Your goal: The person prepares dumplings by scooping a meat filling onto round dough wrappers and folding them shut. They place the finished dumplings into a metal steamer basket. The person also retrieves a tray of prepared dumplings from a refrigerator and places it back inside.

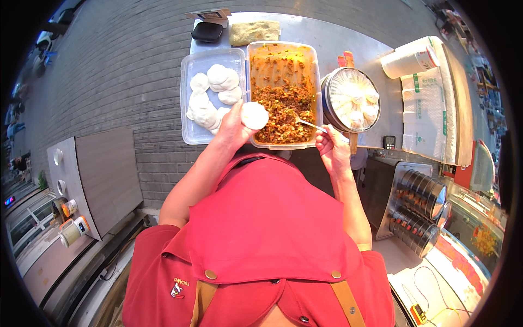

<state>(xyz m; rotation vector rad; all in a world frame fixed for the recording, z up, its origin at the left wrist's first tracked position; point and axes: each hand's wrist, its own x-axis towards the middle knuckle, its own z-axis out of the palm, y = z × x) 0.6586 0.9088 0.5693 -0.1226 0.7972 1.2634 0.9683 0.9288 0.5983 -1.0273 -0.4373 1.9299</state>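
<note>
In my left hand [235, 128] lies a flat round dough wrapper [255, 115], held at the near left edge of the filling box. My right hand [333, 147] grips a metal spoon [312, 124] by its handle, and the spoon's tip dips into a chopped reddish-brown filling [282, 110]. That filling covers the near part of a clear plastic box [282, 44] with oily, orange-stained walls. Left of it, a shallow plastic tray [188, 61] bears several white dough rounds [202, 108], partly overlapping. A round steamer [353, 79] with several shaped buns [361, 104] stands right of the box.
A folded cloth [255, 32] and a black case [207, 32] lie at the table's [339, 36] far side. Rightward are a stack of cups [410, 61], a small digital timer [389, 142] and stacked steamer trays [421, 196]. Another table [108, 171] stands at left.
</note>
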